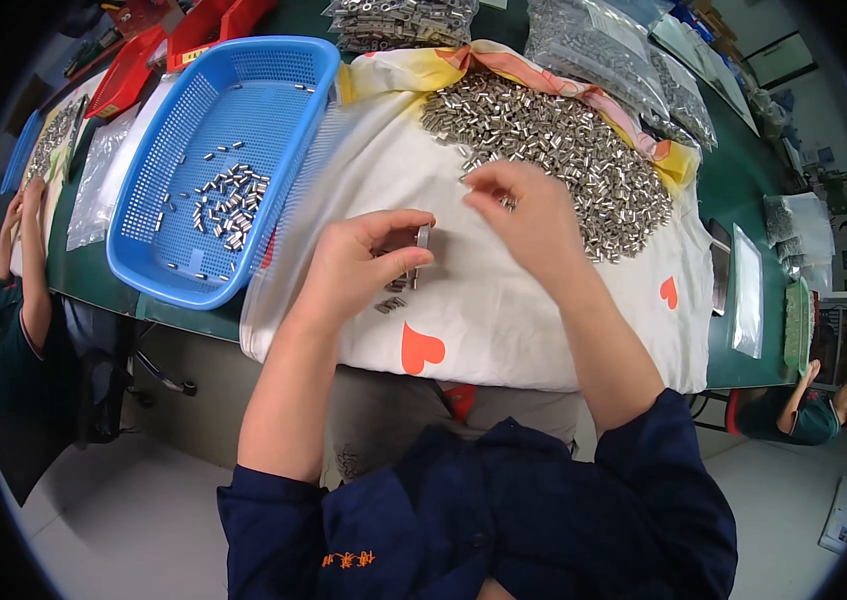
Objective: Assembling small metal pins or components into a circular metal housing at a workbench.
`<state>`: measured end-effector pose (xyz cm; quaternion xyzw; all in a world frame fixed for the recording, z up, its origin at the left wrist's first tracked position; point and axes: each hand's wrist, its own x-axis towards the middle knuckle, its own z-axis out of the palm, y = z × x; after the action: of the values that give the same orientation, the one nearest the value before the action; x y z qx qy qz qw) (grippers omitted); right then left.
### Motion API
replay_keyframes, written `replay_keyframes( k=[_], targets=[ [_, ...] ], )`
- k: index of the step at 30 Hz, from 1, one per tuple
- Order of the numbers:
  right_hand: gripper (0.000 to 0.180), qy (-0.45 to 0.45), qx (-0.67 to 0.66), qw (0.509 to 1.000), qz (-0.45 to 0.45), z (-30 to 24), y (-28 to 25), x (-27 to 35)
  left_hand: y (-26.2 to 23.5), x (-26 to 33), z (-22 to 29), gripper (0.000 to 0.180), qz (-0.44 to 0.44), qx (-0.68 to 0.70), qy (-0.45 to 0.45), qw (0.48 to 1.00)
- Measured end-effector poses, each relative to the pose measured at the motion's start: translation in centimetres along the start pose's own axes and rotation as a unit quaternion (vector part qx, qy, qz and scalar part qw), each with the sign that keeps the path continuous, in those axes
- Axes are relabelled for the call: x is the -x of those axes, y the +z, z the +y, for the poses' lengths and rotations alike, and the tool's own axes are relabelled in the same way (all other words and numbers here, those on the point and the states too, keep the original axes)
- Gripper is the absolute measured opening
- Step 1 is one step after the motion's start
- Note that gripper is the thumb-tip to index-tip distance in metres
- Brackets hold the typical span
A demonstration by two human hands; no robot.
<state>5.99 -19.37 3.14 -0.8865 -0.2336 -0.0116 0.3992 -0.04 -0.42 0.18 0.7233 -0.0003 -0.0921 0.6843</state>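
My left hand is closed, with thumb and fingers pinching a small silvery metal piece upright above the white cloth. Several little metal sleeves lie on the cloth just under that hand. To its right, my right hand is raised near the edge of a large heap of small metal sleeves. Its thumb and forefinger are pressed together, and what the tips hold is too small to make out. Some shiny bits show by its curled fingers.
A blue plastic basket with loose metal sleeves stands at left. Red bins and clear bags of metal parts line the back of the green table. One person works at far left, another at far right.
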Motion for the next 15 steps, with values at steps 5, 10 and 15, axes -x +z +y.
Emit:
replay_keyframes(
  k=[5,10,15],
  targets=[
    [0.008,-0.192,0.24,0.952,-0.002,2.5,-0.2,-3.1,0.2,-0.1,0.6,0.032,-0.013,-0.046,0.018,0.999],
    [0.006,-0.205,0.302,0.93,-0.035,2.4,0.3,-3.4,0.1,0.0,0.5,0.029,-0.019,-0.022,0.012,1.0],
    [0.007,-0.007,0.002,0.999,-0.035,-0.9,0.8,0.0,-0.2,0.0,-0.3,0.031,-0.004,0.042,0.003,0.999]
  ],
)
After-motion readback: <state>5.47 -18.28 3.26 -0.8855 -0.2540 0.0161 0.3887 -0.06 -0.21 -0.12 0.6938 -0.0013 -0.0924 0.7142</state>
